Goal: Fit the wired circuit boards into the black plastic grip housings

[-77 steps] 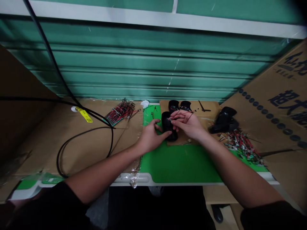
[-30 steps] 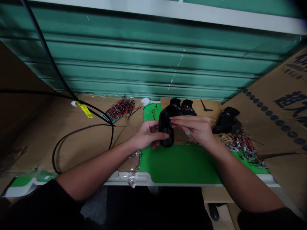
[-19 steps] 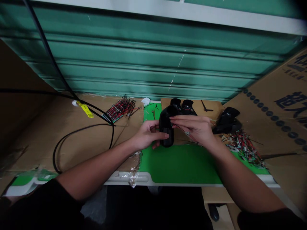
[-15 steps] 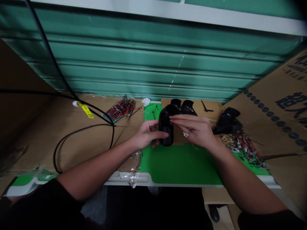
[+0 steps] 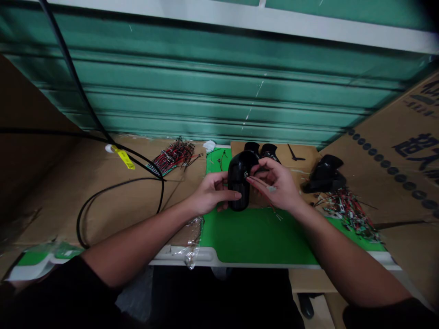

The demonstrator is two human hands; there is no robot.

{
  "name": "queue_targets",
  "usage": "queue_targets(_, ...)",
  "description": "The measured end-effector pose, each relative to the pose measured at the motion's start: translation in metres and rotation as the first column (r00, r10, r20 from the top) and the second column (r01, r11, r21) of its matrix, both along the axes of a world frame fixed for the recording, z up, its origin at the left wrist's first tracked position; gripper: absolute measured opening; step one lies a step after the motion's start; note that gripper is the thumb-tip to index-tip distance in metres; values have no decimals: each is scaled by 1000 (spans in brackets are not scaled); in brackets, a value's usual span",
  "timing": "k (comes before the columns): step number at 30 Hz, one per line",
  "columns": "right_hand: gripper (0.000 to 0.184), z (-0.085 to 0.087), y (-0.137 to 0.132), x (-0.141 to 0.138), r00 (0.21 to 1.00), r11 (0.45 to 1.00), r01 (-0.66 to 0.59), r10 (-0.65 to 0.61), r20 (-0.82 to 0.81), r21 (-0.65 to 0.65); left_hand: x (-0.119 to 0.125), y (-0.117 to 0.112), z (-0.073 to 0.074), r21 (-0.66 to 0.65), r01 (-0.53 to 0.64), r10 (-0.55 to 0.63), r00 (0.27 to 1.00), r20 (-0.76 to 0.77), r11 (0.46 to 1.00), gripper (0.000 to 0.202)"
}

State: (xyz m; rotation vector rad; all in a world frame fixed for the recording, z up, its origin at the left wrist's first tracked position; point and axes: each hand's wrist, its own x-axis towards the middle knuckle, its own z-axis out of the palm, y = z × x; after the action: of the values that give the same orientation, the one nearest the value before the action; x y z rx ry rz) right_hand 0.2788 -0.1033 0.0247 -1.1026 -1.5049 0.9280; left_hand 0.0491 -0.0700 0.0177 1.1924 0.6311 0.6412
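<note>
My left hand (image 5: 216,193) grips a glossy black rounded plastic shell (image 5: 238,183) by its left side, thumb across the front. The shell is held tilted above the green mat. At its right edge, my right hand (image 5: 276,183) is closed on a thin wire lead (image 5: 273,208) with a small white connector (image 5: 271,188). Thumb and fingertips meet close to a small light-coloured part (image 5: 245,174) on the shell's face. Exactly where the wire joins the shell is hidden by the fingers. Bare wire ends dangle below my right palm.
Wired boards (image 5: 174,155) lie in a bundle on cardboard at left, near a black cable (image 5: 82,201) with a yellow tag (image 5: 124,157). Two black shells (image 5: 269,151) stand behind my hands. More black parts (image 5: 325,173) and a wire pile (image 5: 353,214) sit at right.
The shell has turned, so its rounded outer face shows more. My right hand has shifted slightly, fingers more bent around the edge, and the loose wire ends now hang below it.
</note>
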Motion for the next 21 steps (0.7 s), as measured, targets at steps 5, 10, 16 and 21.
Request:
queue_targets(5,42,-3,3,-3,989,979,-81,55,-139,-185,1,1,2,16,-4,4,1000,-6,1000,51)
queue_targets(10,38,-5,5,-3,985,967,-112,78,-152,-231,1,1,5,35,18,-17,1000,-18,999,47)
queue_targets(16,31,-6,3,-6,965,945,-136,59,-255,-298,2,4,0,31,22,-22,1000,-19,999,45)
queue_targets(21,23,-8,2,-11,980,948,-88,28,-195,-305,10,-1,-1,21,-122,123,990,-73,992,43)
